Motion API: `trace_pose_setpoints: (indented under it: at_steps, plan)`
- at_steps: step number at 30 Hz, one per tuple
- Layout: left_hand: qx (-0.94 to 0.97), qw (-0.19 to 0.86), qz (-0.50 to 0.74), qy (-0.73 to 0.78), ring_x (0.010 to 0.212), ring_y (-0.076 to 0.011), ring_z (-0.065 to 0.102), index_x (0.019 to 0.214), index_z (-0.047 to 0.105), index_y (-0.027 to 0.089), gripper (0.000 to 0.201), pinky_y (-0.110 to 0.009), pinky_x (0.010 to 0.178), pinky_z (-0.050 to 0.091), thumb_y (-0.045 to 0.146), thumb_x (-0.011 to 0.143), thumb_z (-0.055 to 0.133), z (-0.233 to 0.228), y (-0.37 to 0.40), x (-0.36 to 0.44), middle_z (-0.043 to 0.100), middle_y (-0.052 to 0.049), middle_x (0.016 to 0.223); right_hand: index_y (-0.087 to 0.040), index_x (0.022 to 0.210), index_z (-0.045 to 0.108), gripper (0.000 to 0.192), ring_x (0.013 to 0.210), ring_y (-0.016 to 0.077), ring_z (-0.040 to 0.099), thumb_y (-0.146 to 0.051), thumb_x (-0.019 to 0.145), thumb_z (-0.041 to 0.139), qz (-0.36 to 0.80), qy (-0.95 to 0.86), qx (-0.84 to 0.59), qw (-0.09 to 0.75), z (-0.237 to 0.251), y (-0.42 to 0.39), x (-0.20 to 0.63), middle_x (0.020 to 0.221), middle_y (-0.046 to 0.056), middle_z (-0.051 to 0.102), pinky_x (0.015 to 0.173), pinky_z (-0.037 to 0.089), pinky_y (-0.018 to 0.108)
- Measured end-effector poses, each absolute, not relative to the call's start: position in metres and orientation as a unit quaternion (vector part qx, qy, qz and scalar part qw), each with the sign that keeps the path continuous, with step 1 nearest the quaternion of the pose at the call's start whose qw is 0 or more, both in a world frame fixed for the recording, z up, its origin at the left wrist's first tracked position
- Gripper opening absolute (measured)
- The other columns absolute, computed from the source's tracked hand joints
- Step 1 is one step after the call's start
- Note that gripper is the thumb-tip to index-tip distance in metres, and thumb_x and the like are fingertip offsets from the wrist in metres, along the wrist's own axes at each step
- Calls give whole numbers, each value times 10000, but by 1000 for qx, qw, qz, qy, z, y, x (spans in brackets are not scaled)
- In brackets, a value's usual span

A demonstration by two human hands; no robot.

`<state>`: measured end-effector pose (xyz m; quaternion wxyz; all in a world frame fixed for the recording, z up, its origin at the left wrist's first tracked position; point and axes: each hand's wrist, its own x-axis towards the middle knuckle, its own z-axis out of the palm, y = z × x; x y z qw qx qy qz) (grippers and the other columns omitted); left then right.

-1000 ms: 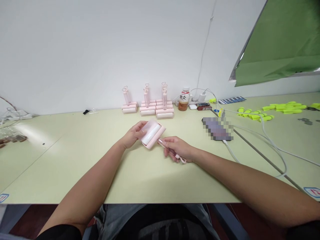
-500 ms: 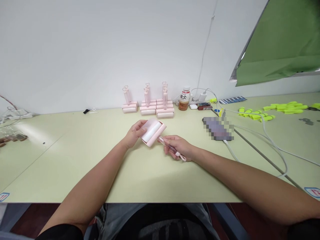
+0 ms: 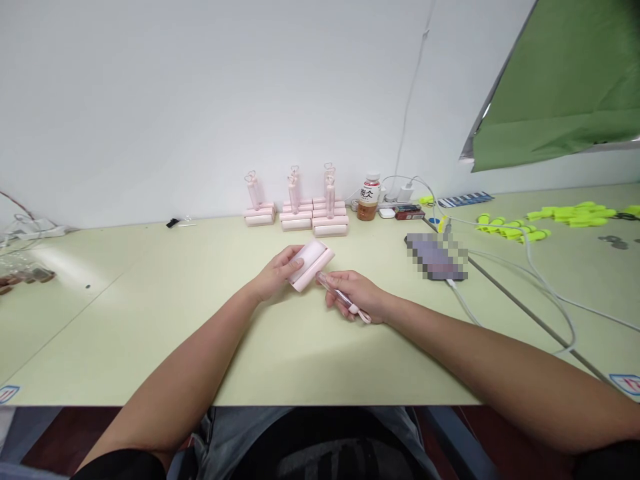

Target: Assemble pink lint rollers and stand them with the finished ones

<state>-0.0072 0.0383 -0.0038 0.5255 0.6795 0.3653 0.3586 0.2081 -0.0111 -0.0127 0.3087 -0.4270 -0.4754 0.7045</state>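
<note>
Counter lies beneath the left hand and the right hand, held between its front and back edges, the former's fingers clasping a pink roller case, the latter's curled around a slimmer clear handle.

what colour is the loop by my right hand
The loop is pale pink in the head view.

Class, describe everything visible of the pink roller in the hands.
The pink roller has a broad, pale pink head and a slim, clear, plastic-looking handle ending in a pale loop. It slants over the table, loop end toward the near edge. The left hand grips the head; the right hand holds the handle.
</note>
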Motion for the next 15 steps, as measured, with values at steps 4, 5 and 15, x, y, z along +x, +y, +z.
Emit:
trace_pose_setpoints:
  at_steps: [4,5,15]
  plan:
    - [751,235,450,422,1075,-297,515,1175,616,181,433,-424,929,397,485,876,540,5,26,3,582,-132,1171,-173,984,581,279,363,103,530,-435,893,607,712,-458,-419,328,-12,-9,208,632,5,660,308,424,202]
    - [773,166,453,411,1059,-296,519,1156,629,183,395,-433,942,390,450,874,553,9,20,7,592,-131,1122,-174,991,575,269,405,118,570,-427,902,597,721,-444,-414,333,-12,-9,208,655,13,667,346,466,219]
    - [957,-24,181,224,787,-237,588,1037,648,187,235,-345,664,410,223,894,465,5,-25,54,665,-105,890,-159,850,593,273,560,124,583,-418,930,562,763,-358,-373,387,-21,-3,211,629,-5,599,490,472,216]
